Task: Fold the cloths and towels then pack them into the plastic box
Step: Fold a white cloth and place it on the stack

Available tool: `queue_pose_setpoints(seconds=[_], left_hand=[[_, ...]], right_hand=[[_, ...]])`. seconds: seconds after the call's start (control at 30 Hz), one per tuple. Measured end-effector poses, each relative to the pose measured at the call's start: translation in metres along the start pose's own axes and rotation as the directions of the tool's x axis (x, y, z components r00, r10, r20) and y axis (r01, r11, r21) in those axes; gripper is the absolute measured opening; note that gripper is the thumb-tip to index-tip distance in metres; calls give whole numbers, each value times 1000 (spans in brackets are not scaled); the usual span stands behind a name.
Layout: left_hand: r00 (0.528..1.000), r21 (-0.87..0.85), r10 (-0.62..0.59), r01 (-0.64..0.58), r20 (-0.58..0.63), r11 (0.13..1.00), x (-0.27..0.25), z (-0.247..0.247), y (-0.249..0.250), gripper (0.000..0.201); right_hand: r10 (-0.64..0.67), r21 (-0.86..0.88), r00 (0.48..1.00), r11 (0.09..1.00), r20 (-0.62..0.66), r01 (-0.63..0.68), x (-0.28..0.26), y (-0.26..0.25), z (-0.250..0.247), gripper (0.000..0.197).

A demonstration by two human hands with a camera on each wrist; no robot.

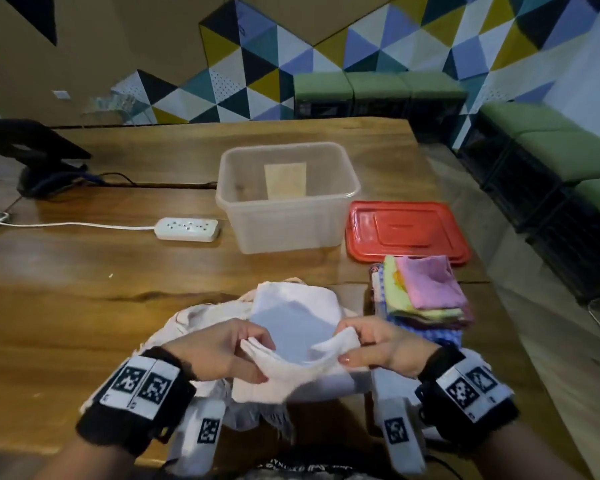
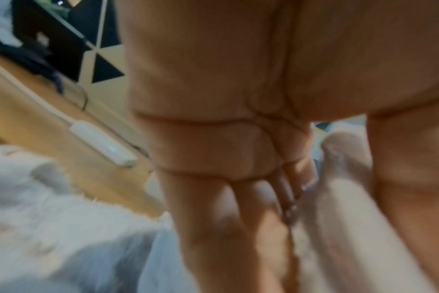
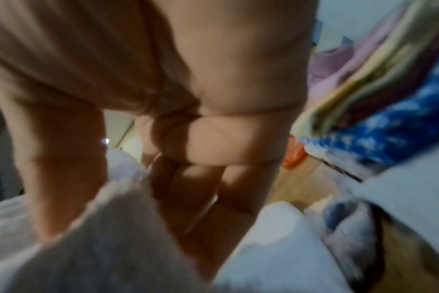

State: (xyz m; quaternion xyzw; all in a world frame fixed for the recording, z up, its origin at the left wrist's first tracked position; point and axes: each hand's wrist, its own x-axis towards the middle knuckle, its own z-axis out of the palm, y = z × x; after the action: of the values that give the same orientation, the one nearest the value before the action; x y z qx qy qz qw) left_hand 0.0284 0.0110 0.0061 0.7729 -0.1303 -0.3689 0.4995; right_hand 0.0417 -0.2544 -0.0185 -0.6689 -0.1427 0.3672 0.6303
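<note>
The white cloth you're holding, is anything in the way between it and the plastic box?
Nothing visible blocks it. Both hands, left hand and right hand, pinch the white cloth; bare table lies ahead to the open plastic box. Its red lid lies beside it.

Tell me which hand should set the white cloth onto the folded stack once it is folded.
Right, probably. The right hand grips the white cloth right beside the folded stack; the left hand would have to cross over.
</note>
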Motion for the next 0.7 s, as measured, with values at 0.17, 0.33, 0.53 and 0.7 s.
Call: queue_pose_setpoints(seconds=[0.17, 0.33, 0.53, 0.7], left_hand=[[964, -259, -130, 68, -231, 963, 24, -14, -17, 33], [786, -392, -229, -19, -574, 920, 73, -38, -13, 36], [704, -245, -434, 359, -562, 900, 102, -37, -34, 80], [660, -95, -476, 526, -581, 845, 101, -29, -31, 74]], right_hand=[[65, 105, 929, 994, -364, -28, 30, 13, 0, 16], [19, 77, 695, 996, -719, 51, 64, 14, -17, 29], [115, -160, 746, 945, -656, -286, 76, 45, -18, 96], [209, -201, 711, 872, -671, -446, 68, 57, -14, 63]])
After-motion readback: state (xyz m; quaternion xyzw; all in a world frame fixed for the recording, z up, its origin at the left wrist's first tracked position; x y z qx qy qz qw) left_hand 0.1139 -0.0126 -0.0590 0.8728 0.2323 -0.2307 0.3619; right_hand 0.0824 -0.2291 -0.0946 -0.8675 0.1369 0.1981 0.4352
